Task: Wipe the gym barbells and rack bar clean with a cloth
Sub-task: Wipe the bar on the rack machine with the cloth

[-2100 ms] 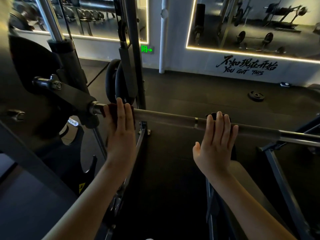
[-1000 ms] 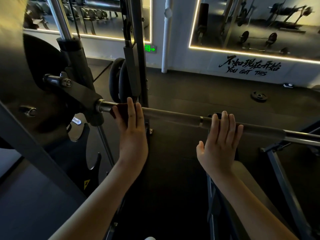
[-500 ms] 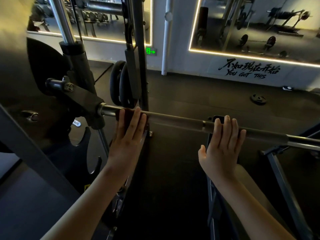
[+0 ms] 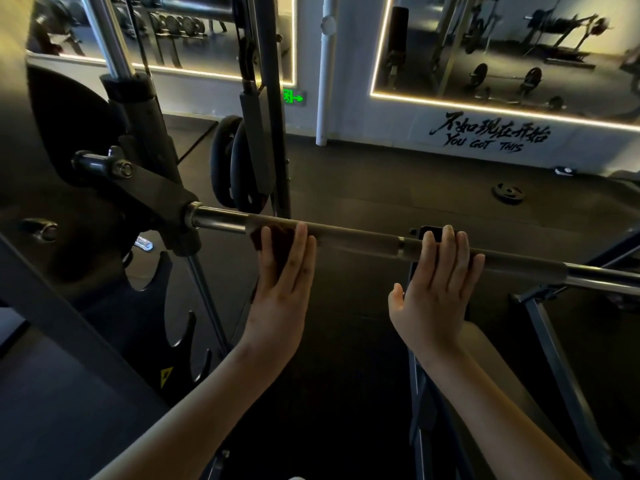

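One rack bar (image 4: pixel 363 239) crosses your view, from a black bracket (image 4: pixel 149 192) at the left to bare chrome at the right.

- Cloth (image 4: pixel 273 237): dark red, on the bar a little right of the bracket, pinned under your left hand (image 4: pixel 280 292). Your fingers hide most of it, so its fold is unclear.
- Left hand: flat, fingers straight, pressing the cloth against the bar; nothing curled round it.
- Right hand (image 4: pixel 436 285): further right, straight fingers laid over the bar, thumb hanging free. No clench here either.
- Behind your right fingertips: a black pad end (image 4: pixel 431 232), possibly the top of a bench, close to the bar.
- Behind the bar near your left hand: a dark upright (image 4: pixel 270 98) with two weight plates (image 4: pixel 228 168) hung beside it.
- Left of the bracket: a chrome guide rod (image 4: pixel 107 32) rising out of view.
- On the floor, well apart to the right: a loose plate (image 4: pixel 508 192).
- On the far wall: a lit mirror (image 4: pixel 502 46), black lettering (image 4: pixel 488 133) and a green exit sign (image 4: pixel 293 97).
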